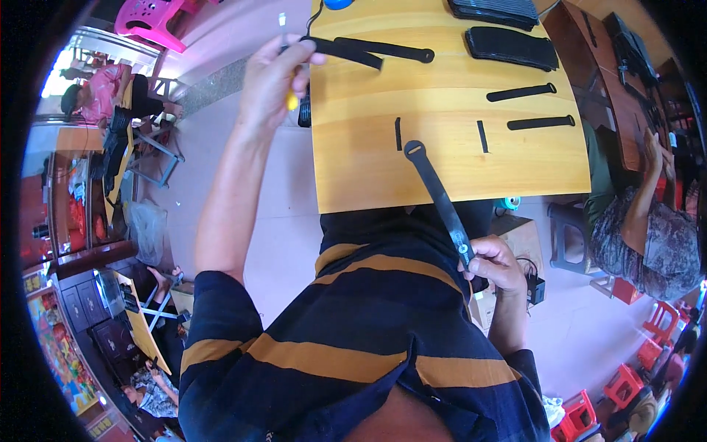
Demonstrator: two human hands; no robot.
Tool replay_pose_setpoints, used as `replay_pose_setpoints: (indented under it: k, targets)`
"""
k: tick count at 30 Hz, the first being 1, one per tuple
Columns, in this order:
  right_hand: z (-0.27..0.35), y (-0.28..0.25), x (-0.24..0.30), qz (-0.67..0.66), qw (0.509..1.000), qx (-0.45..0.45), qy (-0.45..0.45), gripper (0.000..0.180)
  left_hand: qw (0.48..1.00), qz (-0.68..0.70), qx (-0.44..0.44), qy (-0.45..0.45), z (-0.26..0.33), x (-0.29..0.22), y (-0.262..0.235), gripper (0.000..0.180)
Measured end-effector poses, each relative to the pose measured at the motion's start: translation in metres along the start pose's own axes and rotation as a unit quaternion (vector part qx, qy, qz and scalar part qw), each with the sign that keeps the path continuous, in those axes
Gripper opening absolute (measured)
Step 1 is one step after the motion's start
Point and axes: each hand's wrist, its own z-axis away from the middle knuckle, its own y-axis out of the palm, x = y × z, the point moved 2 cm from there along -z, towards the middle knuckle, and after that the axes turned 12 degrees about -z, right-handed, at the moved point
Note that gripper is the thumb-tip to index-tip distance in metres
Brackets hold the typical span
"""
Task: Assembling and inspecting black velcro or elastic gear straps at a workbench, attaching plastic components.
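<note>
Your right hand pinches the black strap, pointing up-left over the table's near edge; left hand grips a yellow-handled tool off its left edge.

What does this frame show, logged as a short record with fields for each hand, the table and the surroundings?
left hand: raised at the table's left edge, gripping a thin tool with a yellow handle
right hand: pinching the lower end of a long black strap
strap's far end: lies on the wooden table
table: more black straps, two stacks of them
surroundings: another seated person on the right
</note>
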Motion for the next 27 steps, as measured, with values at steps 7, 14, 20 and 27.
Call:
replay_pose_setpoints:
  k: [7,14,20,27]
  targets:
    - [0.016,-0.003,-0.011,-0.022,0.996,-0.090,-0.013,0.025,0.996,0.002,0.002,-0.091,-0.024,0.046,0.020,0.012]
    - [0.011,-0.004,-0.013,-0.007,0.991,-0.134,-0.002,0.029,0.980,-0.027,-0.053,-0.189,-0.023,0.110,-0.016,0.009]
    - [-0.003,0.000,-0.002,0.008,0.993,-0.121,-0.002,0.026,0.974,-0.039,-0.089,-0.206,-0.025,0.134,-0.024,0.010]
    - [-0.011,0.007,-0.004,-0.008,0.991,-0.131,0.001,0.020,0.972,-0.074,-0.097,-0.201,-0.031,0.149,-0.027,0.015]
